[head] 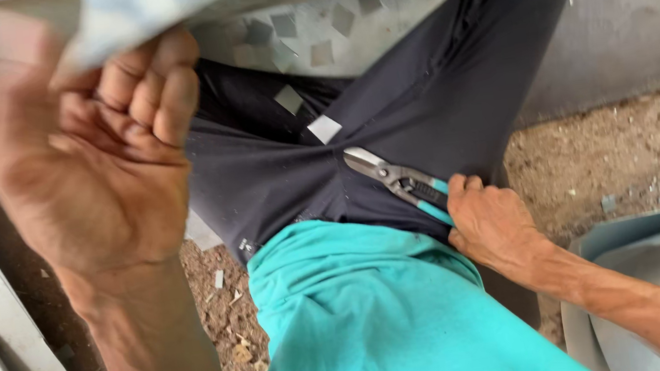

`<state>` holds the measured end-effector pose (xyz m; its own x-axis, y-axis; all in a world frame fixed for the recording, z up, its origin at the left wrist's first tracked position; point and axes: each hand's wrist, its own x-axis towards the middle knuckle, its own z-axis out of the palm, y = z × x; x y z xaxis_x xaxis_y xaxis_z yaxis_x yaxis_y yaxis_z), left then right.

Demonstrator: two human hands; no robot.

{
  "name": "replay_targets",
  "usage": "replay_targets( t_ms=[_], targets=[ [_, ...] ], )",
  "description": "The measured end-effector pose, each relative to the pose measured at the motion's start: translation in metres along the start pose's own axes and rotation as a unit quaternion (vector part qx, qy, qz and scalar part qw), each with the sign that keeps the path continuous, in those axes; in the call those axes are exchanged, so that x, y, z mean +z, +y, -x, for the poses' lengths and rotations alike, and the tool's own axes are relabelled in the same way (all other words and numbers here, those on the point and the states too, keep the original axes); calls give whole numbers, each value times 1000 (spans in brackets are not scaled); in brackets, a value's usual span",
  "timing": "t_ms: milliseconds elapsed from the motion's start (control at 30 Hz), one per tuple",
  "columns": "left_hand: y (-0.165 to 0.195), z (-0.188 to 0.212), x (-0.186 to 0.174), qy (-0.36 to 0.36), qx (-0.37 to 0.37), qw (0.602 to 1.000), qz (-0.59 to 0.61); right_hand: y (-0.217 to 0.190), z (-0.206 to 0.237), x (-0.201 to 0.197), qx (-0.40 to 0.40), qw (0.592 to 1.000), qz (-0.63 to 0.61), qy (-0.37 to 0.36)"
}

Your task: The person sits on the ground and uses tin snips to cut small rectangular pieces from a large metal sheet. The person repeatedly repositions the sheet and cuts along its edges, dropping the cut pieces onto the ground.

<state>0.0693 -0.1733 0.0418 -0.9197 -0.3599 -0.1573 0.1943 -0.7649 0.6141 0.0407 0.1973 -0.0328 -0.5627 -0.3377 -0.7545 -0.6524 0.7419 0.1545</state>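
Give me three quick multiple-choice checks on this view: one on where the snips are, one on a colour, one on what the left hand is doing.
1. Where do the tin snips lie?
A. On the person's lap, against the dark trousers
B. On the sandy ground
C. On top of the curved metal sheet at the lower right

2. What colour is the shirt?
A. Red
B. Turquoise
C. White

3. What state is the left hand in?
A. Flat and open on the ground
B. Closed around the snips
C. Raised, fingers curled on the edge of a pale metal sheet

Answers:
1. A, the blades rest across the trousers while the right hand holds the handles.
2. B, the fabric at the bottom of the view is turquoise.
3. C, its fingers are curled over the sheet's lower edge near the top of the view.
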Motion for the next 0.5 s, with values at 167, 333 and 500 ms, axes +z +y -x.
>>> replay_targets(
  t_ms=[167,333,500],
  targets=[
    [-25,-4,-6,58,-52,997,4,26,3,-4,-3,978,-202,44],
    [-80,-13,-20,-6,-109,990,91,28,4,-1,-43,889,-446,100],
    [-113,-13,-41,-46,-127,981,141,9,5,-45,0,892,-451,-42]
  ],
)
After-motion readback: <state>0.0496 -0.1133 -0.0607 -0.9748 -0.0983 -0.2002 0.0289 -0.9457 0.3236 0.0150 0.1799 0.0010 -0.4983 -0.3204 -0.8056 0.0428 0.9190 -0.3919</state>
